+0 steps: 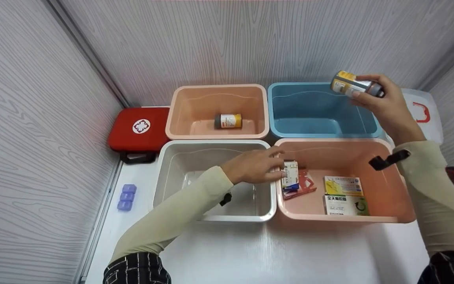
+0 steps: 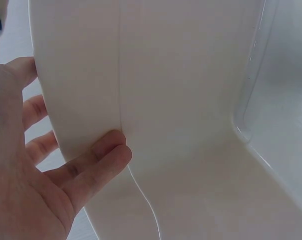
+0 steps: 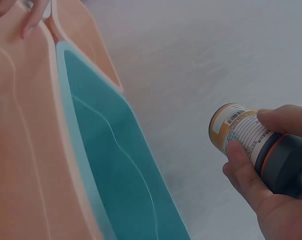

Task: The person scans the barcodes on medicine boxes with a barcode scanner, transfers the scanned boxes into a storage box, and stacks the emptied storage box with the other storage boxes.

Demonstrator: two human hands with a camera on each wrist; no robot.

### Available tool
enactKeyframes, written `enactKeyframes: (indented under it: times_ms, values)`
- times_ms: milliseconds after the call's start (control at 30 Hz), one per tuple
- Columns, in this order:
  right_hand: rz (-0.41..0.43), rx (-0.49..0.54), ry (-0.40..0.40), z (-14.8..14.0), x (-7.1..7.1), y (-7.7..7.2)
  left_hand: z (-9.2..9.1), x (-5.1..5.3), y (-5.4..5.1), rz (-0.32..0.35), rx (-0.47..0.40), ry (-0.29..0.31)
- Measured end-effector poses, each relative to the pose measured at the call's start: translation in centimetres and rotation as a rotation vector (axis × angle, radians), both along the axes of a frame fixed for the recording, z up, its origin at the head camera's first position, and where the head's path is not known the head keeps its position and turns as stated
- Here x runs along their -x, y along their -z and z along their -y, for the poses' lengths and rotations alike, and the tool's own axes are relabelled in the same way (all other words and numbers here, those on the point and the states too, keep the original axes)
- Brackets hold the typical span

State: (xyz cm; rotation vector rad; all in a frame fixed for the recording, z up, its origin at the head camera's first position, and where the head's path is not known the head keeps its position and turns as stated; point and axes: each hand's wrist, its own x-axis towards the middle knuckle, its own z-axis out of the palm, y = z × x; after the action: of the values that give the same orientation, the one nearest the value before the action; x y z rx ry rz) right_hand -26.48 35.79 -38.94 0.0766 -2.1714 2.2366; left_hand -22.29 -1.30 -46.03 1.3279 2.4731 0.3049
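My right hand (image 1: 392,106) grips a medicine bottle (image 1: 345,84) with a dark cap and a yellow and white label, raised above the right side of the blue bin (image 1: 305,127). Thumb and fingers pinch the bottle's sides in the right wrist view, and it lies tilted on its side. My left hand (image 1: 250,166) reaches across the right rim of the white bin (image 1: 215,218), fingers spread and slightly bent near a small white medicine box (image 1: 290,173). In the left wrist view its fingertips (image 2: 113,145) lie over the bin's pale wall; firm contact cannot be told.
A similar bottle (image 1: 229,121) lies in the back-left peach bin (image 1: 217,137). The front-right pink bin (image 1: 384,185) holds medicine boxes (image 1: 344,195) and a red piece (image 1: 307,182). Left stand a red first-aid case (image 1: 126,130) and a purple pill organizer (image 1: 127,196). A white container (image 1: 428,112) stands right.
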Motion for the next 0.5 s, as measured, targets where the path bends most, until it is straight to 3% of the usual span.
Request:
enactKeyframes:
  times_ms: [300,500]
  values:
    - [0.074,0.028,-0.188,7.8,4.9,1.6,0.0,0.0,0.1,-0.041,-0.014,0.018]
    - [0.158,0.027,-0.246,13.2,7.6,2.8,0.0,-0.1,0.0,-0.065,-0.002,0.029]
